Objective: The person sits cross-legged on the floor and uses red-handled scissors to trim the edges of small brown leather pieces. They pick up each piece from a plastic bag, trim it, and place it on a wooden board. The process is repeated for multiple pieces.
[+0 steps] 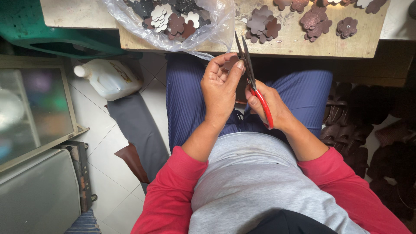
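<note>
Your right hand (271, 108) grips red-handled scissors (253, 82), blades parted; your left hand (221, 86) pinches a brown flower-shaped piece (230, 63) over your lap — fingertips near the blades risk a nick. Beyond, cut flowers (262, 24) lie on the desk (299, 45) — beside a plastic bag (173, 21).

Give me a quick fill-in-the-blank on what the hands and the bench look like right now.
1. The right hand holds scissors with ____ handles.
2. The left hand pinches a small dark piece against the scissor ____.
3. On the wooden bench, cut pieces shaped like ____ lie loose and in a clear plastic bag.
4. A white jug lies on the tiled ____.

Missing words: red; blades; flowers; floor
</note>
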